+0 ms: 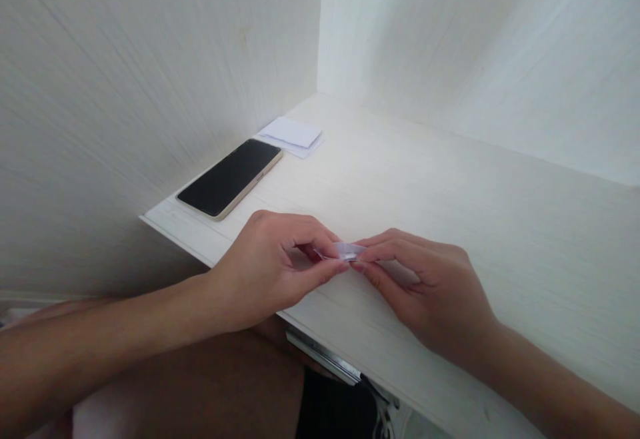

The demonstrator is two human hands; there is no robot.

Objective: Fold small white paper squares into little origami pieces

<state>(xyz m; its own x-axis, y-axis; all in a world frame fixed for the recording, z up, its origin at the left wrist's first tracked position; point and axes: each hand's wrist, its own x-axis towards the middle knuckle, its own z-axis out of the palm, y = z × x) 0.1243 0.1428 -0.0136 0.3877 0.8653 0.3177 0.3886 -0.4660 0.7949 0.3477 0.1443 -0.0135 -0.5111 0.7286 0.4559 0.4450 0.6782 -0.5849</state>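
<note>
To the near right of the phone [230, 179], a small folded paper [349, 250] is pinched by the left grip [273, 259] and the right grip [433, 286]; seemingly light, thin and easily creased, it is probably best held by its ends.

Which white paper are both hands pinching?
The small paper between the left hand and right hand; the other papers lie untouched on the desk, by the smartphone.
</note>
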